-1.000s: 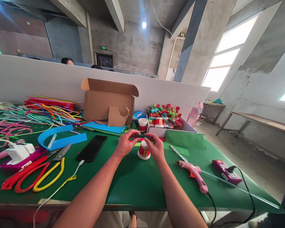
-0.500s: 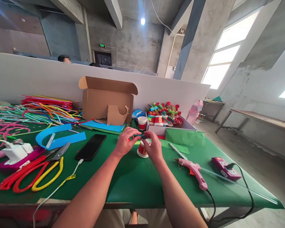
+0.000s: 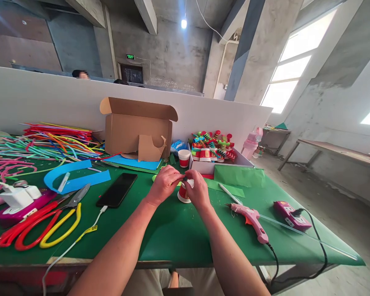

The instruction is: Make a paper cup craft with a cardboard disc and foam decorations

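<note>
My left hand [image 3: 164, 186] and right hand [image 3: 198, 190] pinch the mostly hidden coil [image 3: 185, 179] over the cup [image 3: 183, 193]; I judge it light, springy, easily crushed: hold the ends gently.

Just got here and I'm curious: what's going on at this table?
A person's left hand and right hand together pinch a small dark piece, mostly hidden between them. A partly hidden red-and-white cup stands on the green table by the hands. A pink glue gun lies to the right; a white box of colourful pieces stands beyond.
</note>
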Demonstrator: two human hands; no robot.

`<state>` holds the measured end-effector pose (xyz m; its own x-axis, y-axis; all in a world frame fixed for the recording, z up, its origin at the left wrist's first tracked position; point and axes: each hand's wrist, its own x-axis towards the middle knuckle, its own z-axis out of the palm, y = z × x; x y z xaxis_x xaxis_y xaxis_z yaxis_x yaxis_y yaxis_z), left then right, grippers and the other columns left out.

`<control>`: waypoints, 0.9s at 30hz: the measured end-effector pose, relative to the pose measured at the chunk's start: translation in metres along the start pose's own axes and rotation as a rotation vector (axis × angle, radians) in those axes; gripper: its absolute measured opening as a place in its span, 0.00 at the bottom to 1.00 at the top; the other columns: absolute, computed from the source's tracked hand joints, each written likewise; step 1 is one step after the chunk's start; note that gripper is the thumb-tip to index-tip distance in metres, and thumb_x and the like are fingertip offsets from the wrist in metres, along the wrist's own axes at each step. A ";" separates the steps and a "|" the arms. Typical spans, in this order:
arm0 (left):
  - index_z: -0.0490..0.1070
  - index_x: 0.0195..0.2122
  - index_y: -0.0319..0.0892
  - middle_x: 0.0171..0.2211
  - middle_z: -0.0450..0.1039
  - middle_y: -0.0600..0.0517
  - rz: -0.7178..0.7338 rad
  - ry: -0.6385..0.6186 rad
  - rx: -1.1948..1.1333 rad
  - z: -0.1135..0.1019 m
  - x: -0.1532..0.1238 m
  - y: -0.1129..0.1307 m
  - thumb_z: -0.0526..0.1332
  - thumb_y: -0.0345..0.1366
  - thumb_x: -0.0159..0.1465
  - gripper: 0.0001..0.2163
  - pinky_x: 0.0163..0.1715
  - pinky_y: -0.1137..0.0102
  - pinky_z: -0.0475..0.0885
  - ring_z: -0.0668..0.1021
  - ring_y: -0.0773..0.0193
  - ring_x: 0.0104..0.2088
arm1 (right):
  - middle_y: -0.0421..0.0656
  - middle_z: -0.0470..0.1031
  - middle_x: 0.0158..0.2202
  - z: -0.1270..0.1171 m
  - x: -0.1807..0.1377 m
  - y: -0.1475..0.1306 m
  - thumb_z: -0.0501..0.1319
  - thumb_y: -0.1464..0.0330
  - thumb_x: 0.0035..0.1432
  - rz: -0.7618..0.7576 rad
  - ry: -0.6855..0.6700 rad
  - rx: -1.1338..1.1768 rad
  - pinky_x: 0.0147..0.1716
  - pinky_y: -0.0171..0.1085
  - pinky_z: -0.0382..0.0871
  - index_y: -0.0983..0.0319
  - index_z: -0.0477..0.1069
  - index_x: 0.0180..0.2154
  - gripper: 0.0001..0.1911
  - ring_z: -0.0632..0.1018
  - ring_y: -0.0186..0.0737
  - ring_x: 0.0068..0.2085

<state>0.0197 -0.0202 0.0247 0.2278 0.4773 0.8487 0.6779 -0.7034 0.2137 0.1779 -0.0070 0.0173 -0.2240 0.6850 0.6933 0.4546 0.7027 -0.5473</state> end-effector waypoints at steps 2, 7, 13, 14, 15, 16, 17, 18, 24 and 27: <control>0.78 0.36 0.45 0.31 0.76 0.49 0.023 0.003 0.014 0.000 0.000 0.000 0.54 0.38 0.70 0.12 0.37 0.65 0.70 0.73 0.61 0.35 | 0.43 0.76 0.38 0.000 0.000 -0.001 0.57 0.74 0.53 0.010 -0.004 0.009 0.42 0.42 0.70 0.56 0.68 0.40 0.12 0.76 0.44 0.40; 0.74 0.30 0.44 0.29 0.74 0.49 0.049 -0.027 0.091 -0.001 0.002 0.004 0.53 0.35 0.70 0.13 0.38 0.65 0.69 0.72 0.60 0.34 | 0.43 0.76 0.36 -0.001 0.000 -0.004 0.57 0.75 0.52 0.014 -0.022 0.003 0.40 0.41 0.70 0.56 0.68 0.39 0.12 0.76 0.44 0.39; 0.71 0.32 0.45 0.30 0.74 0.50 -0.027 0.062 0.054 -0.001 0.003 0.003 0.53 0.32 0.67 0.09 0.38 0.66 0.70 0.73 0.61 0.34 | 0.42 0.78 0.37 -0.002 0.001 -0.007 0.59 0.72 0.53 0.047 0.003 0.051 0.42 0.42 0.70 0.56 0.69 0.38 0.09 0.77 0.44 0.40; 0.70 0.31 0.45 0.29 0.74 0.50 -0.049 0.092 0.065 -0.001 0.003 0.001 0.54 0.32 0.67 0.09 0.38 0.66 0.70 0.73 0.61 0.34 | 0.42 0.78 0.37 -0.002 0.001 -0.007 0.60 0.72 0.53 0.055 0.015 0.072 0.42 0.42 0.71 0.56 0.69 0.39 0.09 0.77 0.44 0.40; 0.70 0.31 0.45 0.29 0.74 0.51 -0.079 0.127 0.079 -0.003 0.002 -0.002 0.54 0.32 0.67 0.08 0.38 0.66 0.70 0.73 0.61 0.34 | 0.42 0.78 0.37 -0.002 0.001 -0.006 0.61 0.71 0.53 0.067 0.028 0.098 0.42 0.42 0.71 0.56 0.69 0.39 0.09 0.77 0.44 0.40; 0.69 0.31 0.45 0.29 0.73 0.51 -0.115 0.167 0.094 -0.004 0.002 -0.005 0.54 0.32 0.66 0.08 0.38 0.66 0.69 0.73 0.61 0.33 | 0.42 0.78 0.37 -0.002 0.002 -0.006 0.62 0.70 0.53 0.086 0.043 0.127 0.42 0.42 0.71 0.56 0.69 0.39 0.10 0.77 0.43 0.39; 0.69 0.30 0.45 0.28 0.73 0.51 -0.160 0.211 0.110 -0.005 0.001 -0.008 0.54 0.32 0.66 0.08 0.38 0.67 0.69 0.73 0.61 0.33 | 0.42 0.78 0.36 -0.001 0.002 -0.005 0.62 0.69 0.53 0.112 0.058 0.162 0.42 0.42 0.71 0.56 0.70 0.40 0.10 0.77 0.43 0.38; 0.68 0.30 0.45 0.28 0.73 0.52 -0.213 0.253 0.122 -0.007 0.000 -0.012 0.54 0.33 0.66 0.07 0.36 0.68 0.69 0.73 0.62 0.31 | 0.41 0.78 0.36 -0.001 0.003 -0.004 0.63 0.68 0.53 0.142 0.076 0.202 0.42 0.42 0.71 0.56 0.70 0.40 0.11 0.77 0.42 0.37; 0.63 0.22 0.45 0.18 0.62 0.58 -0.485 0.331 0.131 -0.010 -0.005 -0.029 0.57 0.37 0.63 0.12 0.25 0.74 0.63 0.67 0.68 0.21 | 0.41 0.75 0.31 -0.002 0.008 0.004 0.65 0.60 0.51 0.302 0.166 0.538 0.34 0.37 0.71 0.59 0.72 0.40 0.15 0.75 0.38 0.33; 0.72 0.28 0.44 0.28 0.72 0.52 -0.466 0.305 0.038 -0.009 -0.005 -0.032 0.57 0.37 0.62 0.08 0.31 0.71 0.70 0.75 0.64 0.31 | 0.39 0.73 0.28 -0.004 0.009 0.005 0.66 0.58 0.51 0.360 0.171 0.658 0.30 0.36 0.70 0.59 0.73 0.39 0.16 0.74 0.37 0.30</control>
<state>-0.0096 -0.0051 0.0185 -0.3108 0.5555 0.7713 0.6847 -0.4319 0.5870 0.1816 0.0020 0.0226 0.0013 0.8914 0.4533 -0.1447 0.4487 -0.8819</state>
